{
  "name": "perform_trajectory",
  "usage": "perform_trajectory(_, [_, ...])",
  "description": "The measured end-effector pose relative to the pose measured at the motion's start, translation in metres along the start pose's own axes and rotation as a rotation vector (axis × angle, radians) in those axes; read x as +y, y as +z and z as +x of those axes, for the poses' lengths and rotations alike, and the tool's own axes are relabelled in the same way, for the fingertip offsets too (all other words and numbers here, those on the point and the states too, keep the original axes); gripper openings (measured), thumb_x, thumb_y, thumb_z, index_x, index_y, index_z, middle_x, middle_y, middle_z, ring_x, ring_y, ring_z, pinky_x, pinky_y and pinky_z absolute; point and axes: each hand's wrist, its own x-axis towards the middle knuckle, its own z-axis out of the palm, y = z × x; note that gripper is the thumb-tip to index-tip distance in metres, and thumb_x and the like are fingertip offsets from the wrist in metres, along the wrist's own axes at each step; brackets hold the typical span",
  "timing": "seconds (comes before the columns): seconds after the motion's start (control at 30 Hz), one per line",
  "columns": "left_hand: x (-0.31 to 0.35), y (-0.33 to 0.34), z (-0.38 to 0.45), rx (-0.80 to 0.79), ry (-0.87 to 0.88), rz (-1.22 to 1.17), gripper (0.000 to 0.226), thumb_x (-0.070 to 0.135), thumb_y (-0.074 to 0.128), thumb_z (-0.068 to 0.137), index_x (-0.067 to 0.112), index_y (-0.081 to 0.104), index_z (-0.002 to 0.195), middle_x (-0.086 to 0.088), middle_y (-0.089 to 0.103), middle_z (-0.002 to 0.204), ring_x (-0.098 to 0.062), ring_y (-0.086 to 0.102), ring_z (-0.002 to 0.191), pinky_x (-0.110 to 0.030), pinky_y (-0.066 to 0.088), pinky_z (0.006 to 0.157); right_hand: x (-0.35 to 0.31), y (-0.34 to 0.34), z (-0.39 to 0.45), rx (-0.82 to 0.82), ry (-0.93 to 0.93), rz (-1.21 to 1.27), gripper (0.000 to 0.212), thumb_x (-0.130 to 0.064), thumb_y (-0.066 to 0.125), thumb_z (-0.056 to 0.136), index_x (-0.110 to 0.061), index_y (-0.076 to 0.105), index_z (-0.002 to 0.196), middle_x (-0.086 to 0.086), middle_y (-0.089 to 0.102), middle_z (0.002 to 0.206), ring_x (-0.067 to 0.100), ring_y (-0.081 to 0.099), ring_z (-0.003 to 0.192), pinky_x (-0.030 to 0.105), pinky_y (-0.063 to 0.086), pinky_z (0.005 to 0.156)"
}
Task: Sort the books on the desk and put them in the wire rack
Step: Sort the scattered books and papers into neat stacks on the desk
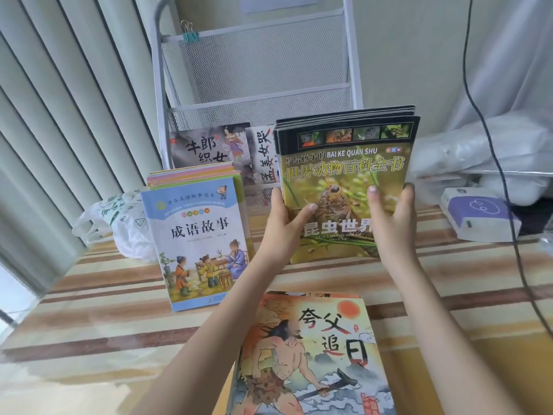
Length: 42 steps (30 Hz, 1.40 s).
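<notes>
Both hands hold a green book stack [347, 187] upright above the desk [89, 319]: the left hand [284, 226] grips its left edge, the right hand [395, 217] its right. The rack [254, 70] stands just beyond, with two books [209, 145] in its lowest tier. A blue stack [197, 241] lies left, an orange stack [314, 354] near.

- To my left, a white plastic bag [125, 226] lies on the striped tablecloth [89, 295].
- A teal binder clip [190, 35] hangs above.
- A black cable [490, 139] and tissue pack [475, 214] sit right.

Both hands [287, 226] grip insect books [347, 187] upright.
</notes>
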Motion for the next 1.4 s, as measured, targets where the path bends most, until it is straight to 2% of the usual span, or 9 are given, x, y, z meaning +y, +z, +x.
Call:
perform_trajectory(0.1, [-0.009,-0.002,-0.013,-0.035,-0.091,0.054,0.042,0.015,0.065,0.09,0.012,0.033,0.117,0.001,0.059,0.104,-0.005,0.062,0.091,-0.021,0.053,0.078,0.012,-0.004,-0.009,-0.205,0.155,-0.009,0.068,-0.052,0.04,0.092,-0.01,0.025,0.143,-0.003,0.042,0.135,0.013,0.042,0.121,0.023,0.033,0.092])
perform_trajectory(0.2, [-0.005,-0.003,-0.018,-0.073,-0.145,0.116,0.036,0.012,0.059,0.094,0.014,0.03,0.116,0.007,0.059,0.093,0.006,0.061,0.079,-0.011,0.051,0.068,0.02,-0.003,-0.015,-0.21,0.181,-0.092,0.05,-0.041,0.036,0.098,-0.007,0.035,0.134,0.002,0.051,0.121,0.018,0.052,0.103,0.017,0.043,0.068])
perform_trajectory(0.3, [0.018,0.003,-0.019,-0.048,-0.101,0.156,0.028,0.004,0.054,0.095,0.006,0.032,0.112,0.01,0.062,0.079,0.015,0.06,0.064,-0.006,0.047,0.062,0.014,-0.009,-0.016,-0.155,0.165,-0.067,0.052,-0.037,0.039,0.099,-0.005,0.031,0.139,0.006,0.048,0.135,0.023,0.048,0.12,0.03,0.043,0.091])
perform_trajectory(0.5, [0.084,0.048,-0.047,-0.056,-0.043,0.126,0.034,0.014,0.06,0.092,0.008,0.029,0.104,0.004,0.054,0.09,-0.021,0.059,0.099,-0.045,0.051,0.092,-0.044,-0.086,-0.01,0.02,0.04,-0.222,0.049,-0.036,0.04,0.099,-0.012,0.031,0.141,0.004,0.045,0.138,0.022,0.045,0.123,0.034,0.038,0.093])
perform_trajectory(0.7, [0.103,0.106,-0.122,-0.269,-0.247,0.223,0.038,0.023,0.06,0.093,0.006,0.027,0.1,-0.003,0.052,0.08,-0.023,0.057,0.08,-0.032,0.048,0.067,-0.033,-0.185,-0.044,-0.205,0.283,-0.655,0.041,-0.031,0.046,0.097,-0.001,0.047,0.125,0.013,0.055,0.118,0.025,0.052,0.096,0.031,0.039,0.07])
perform_trajectory(0.9, [0.068,0.128,-0.187,-0.485,-0.44,0.512,0.059,0.022,0.046,0.1,-0.002,0.017,0.145,-0.022,0.046,0.135,-0.037,0.049,0.122,-0.025,0.04,0.099,0.008,-0.214,-0.125,-0.288,0.566,-0.653,0.054,-0.025,0.053,0.095,0.002,0.036,0.139,0.017,0.04,0.144,0.031,0.04,0.129,0.039,0.035,0.1])
perform_trajectory(0.97, [0.066,0.127,-0.193,-0.614,-0.377,0.772,0.06,0.02,0.033,0.104,0.007,0.001,0.153,-0.021,0.039,0.144,-0.041,0.045,0.126,-0.043,0.032,0.111,0.012,-0.213,-0.132,-0.244,0.554,-0.634,0.049,-0.022,0.056,0.093,0.002,0.042,0.133,0.018,0.047,0.137,0.033,0.046,0.123,0.039,0.038,0.096])
perform_trajectory(1.17, [0.051,0.132,-0.2,-0.496,-0.449,0.888,0.104,0.057,0.041,0.094,-0.01,-0.024,0.141,-0.016,0.069,0.106,-0.025,0.058,0.073,-0.027,0.039,0.048,0.01,-0.203,-0.136,-0.184,0.447,-0.952,0.041,-0.027,0.058,0.092,0.0,0.052,0.122,0.02,0.049,0.13,0.033,0.045,0.12,0.043,0.039,0.093])
perform_trajectory(1.4, [0.083,0.129,-0.208,-0.432,-0.124,1.024,0.073,0.03,0.042,0.101,0.006,-0.004,0.151,-0.012,0.067,0.106,-0.031,0.064,0.096,-0.035,0.044,0.066,-0.012,-0.178,-0.147,-0.069,0.14,-0.948,0.058,-0.025,0.057,0.091,-0.011,0.036,0.142,0.016,0.04,0.142,0.031,0.031,0.133,0.045,0.024,0.11])
